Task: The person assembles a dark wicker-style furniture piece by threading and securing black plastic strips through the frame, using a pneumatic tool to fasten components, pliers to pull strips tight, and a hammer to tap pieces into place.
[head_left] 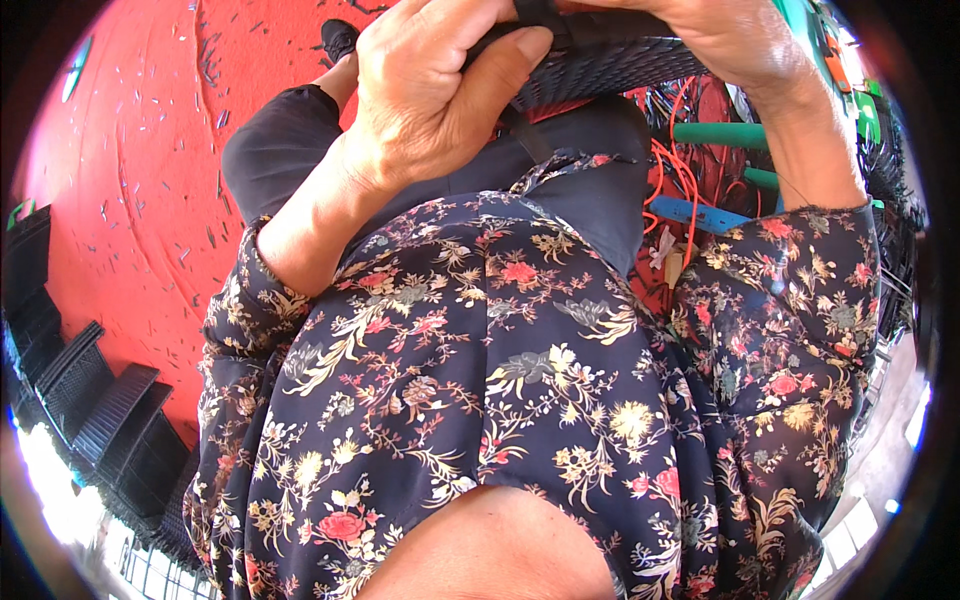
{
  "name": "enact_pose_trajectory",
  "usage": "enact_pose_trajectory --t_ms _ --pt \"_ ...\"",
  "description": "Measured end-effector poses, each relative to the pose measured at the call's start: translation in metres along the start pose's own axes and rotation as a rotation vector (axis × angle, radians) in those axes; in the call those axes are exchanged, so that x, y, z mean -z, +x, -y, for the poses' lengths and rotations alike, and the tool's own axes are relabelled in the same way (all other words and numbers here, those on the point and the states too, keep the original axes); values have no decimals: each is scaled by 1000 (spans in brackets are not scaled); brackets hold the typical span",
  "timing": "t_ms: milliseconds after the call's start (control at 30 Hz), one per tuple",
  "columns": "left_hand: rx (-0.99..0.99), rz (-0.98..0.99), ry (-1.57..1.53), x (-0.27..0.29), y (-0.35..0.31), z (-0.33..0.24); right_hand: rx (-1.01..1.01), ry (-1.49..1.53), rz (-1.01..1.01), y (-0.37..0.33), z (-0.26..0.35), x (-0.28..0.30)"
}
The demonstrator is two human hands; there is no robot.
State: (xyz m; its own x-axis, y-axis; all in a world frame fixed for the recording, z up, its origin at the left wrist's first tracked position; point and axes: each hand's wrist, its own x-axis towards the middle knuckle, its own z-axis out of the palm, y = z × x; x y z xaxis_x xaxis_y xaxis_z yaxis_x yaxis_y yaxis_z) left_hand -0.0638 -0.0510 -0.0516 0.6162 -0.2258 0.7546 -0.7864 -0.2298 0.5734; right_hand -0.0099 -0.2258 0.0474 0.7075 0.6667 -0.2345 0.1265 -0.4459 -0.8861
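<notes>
A black woven wicker piece [610, 72] lies over my lap at the top of the view, its far part cut off by the edge. My left hand [430, 95] is closed at its left end, the thumb pressed along a dark strip by the rim. From the right, my right hand [720, 35] reaches over the same rim with its fingers bent toward the left hand. The upper edge of the picture cuts off the fingertips of both hands, so the exact grip is partly hidden. A narrow black strip [527, 135] hangs below the woven piece.
Black scraps are scattered over the red floor [130, 200]. Black woven pieces [110, 410] stand in a row at left. To my right are an orange cord [690, 180], a green bar [720, 134], a blue bar [700, 214] and heaped black strips [895, 235].
</notes>
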Motion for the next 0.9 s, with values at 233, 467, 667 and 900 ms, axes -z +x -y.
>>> enact_pose_trajectory --t_ms 233,467,667,900 --pt "1 15 -97 -9 -9 14 -73 -159 -73 -6 2 -9" --pt "54 19 -60 -8 -14 7 -27 -202 -4 -10 -8 -11" --pt "-10 -9 -94 -13 -11 10 98 -397 -320 -24 -1 -31" --pt "-35 -2 -124 -10 -7 8 948 -653 -657 -27 -67 -49"
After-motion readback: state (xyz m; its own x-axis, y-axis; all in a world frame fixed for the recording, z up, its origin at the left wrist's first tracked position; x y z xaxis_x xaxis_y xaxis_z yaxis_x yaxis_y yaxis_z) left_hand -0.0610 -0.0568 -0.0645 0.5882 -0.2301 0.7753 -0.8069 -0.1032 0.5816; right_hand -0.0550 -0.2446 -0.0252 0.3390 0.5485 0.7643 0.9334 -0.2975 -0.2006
